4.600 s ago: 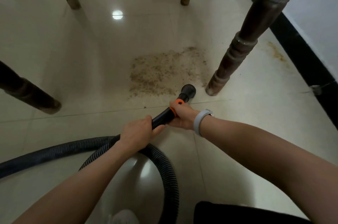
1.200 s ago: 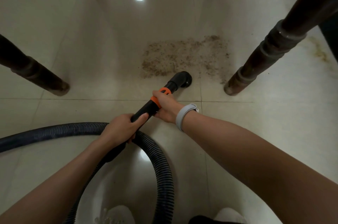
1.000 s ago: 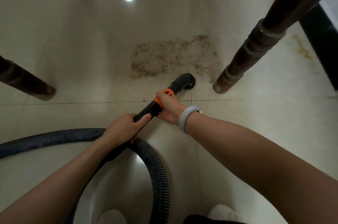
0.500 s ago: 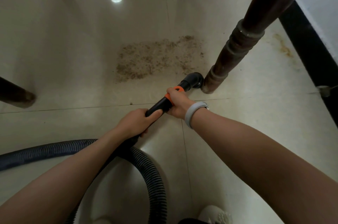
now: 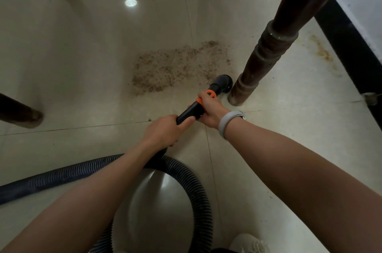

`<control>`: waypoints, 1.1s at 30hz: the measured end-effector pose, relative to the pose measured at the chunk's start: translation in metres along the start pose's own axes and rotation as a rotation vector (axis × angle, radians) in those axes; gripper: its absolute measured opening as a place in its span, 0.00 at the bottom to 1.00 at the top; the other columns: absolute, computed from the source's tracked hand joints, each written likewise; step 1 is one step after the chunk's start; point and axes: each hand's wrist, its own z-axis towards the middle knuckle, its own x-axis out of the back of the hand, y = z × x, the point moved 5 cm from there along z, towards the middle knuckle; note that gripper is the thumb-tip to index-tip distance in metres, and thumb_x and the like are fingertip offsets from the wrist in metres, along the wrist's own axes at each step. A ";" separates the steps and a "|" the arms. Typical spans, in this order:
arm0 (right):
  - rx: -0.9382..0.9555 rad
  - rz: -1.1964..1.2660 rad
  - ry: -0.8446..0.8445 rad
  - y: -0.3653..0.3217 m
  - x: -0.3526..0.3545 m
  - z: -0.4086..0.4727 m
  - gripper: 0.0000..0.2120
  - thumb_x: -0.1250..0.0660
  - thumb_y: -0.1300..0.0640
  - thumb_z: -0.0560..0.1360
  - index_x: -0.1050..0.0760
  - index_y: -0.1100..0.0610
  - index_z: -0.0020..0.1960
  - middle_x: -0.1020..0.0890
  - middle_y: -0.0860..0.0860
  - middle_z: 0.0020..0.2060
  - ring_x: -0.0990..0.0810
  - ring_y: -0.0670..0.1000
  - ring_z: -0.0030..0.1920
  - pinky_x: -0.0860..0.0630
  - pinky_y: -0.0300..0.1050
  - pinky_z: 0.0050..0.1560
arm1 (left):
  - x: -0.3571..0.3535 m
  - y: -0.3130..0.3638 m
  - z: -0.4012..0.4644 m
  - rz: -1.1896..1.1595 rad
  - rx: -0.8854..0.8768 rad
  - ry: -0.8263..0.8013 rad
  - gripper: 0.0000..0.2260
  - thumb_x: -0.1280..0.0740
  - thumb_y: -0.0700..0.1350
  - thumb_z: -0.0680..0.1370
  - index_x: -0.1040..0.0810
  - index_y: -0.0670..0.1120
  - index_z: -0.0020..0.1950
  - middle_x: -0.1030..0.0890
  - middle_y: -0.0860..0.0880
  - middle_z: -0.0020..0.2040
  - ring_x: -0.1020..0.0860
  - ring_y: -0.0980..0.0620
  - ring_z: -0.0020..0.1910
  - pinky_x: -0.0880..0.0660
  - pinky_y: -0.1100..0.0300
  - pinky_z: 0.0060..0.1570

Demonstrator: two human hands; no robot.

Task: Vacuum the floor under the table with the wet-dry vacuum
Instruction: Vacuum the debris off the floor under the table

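Head view looks down at a shiny tile floor [image 5: 86,62] with lots of open room on the left and far side. A thick brown table leg [image 5: 266,54] stands on the right, and three more legs sit at the far and left edges, cut off by the picture. A black strip [image 5: 349,46] runs along the wall on the right.

A patch of brown dirt [image 5: 175,67] lies on the floor between the legs. The round black nozzle [image 5: 222,83] sits at the near right end of the dirt, just beside the foot of the thick leg.

The right hand [image 5: 210,110] is wrapped around the black wand [image 5: 190,111] just behind its orange ring [image 5: 207,96]. The left hand [image 5: 163,131] is closed around the wand nearer to the person. Both sets of fingers are curled tight.

The ribbed black hose [image 5: 62,176] loops near the person and runs off the left edge. The left arm hides where hose and wand join. A pale shoe [image 5: 248,243] peeks in at the near edge.
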 end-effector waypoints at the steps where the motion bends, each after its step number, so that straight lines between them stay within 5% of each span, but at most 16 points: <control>1: 0.002 0.007 -0.009 0.001 -0.001 -0.001 0.07 0.39 0.60 0.79 0.36 0.55 0.43 0.27 0.56 0.43 0.23 0.57 0.48 0.24 0.57 0.57 | 0.000 -0.001 -0.002 -0.002 0.003 0.010 0.20 0.46 0.65 0.77 0.28 0.50 0.42 0.19 0.49 0.35 0.21 0.52 0.30 0.27 0.60 0.30; 7: -0.027 -0.034 -0.083 0.016 -0.025 -0.012 0.07 0.40 0.59 0.79 0.36 0.56 0.43 0.27 0.56 0.41 0.23 0.54 0.39 0.24 0.56 0.54 | 0.008 -0.023 -0.025 -0.035 0.040 0.088 0.21 0.46 0.65 0.77 0.28 0.49 0.40 0.21 0.50 0.32 0.23 0.52 0.29 0.28 0.59 0.31; 16: -0.069 -0.192 -0.197 0.059 -0.098 -0.023 0.07 0.38 0.58 0.78 0.34 0.57 0.54 0.25 0.57 0.48 0.23 0.59 0.57 0.25 0.58 0.59 | 0.027 -0.092 -0.068 -0.190 0.167 0.182 0.22 0.45 0.65 0.77 0.26 0.47 0.41 0.20 0.50 0.30 0.22 0.53 0.26 0.24 0.56 0.33; 23: -0.083 -0.280 -0.359 0.098 -0.182 -0.041 0.15 0.36 0.57 0.78 0.35 0.58 0.61 0.25 0.57 0.51 0.24 0.58 0.54 0.24 0.54 0.52 | 0.050 -0.159 -0.110 -0.373 0.335 0.328 0.21 0.43 0.63 0.77 0.24 0.47 0.41 0.20 0.47 0.29 0.20 0.49 0.28 0.22 0.52 0.36; 33: -0.138 -0.319 -0.430 0.142 -0.244 -0.048 0.18 0.37 0.57 0.78 0.36 0.60 0.65 0.27 0.55 0.44 0.25 0.58 0.53 0.27 0.58 0.62 | 0.059 -0.207 -0.133 -0.563 0.489 0.357 0.24 0.42 0.60 0.78 0.24 0.40 0.39 0.21 0.43 0.29 0.22 0.47 0.26 0.24 0.57 0.31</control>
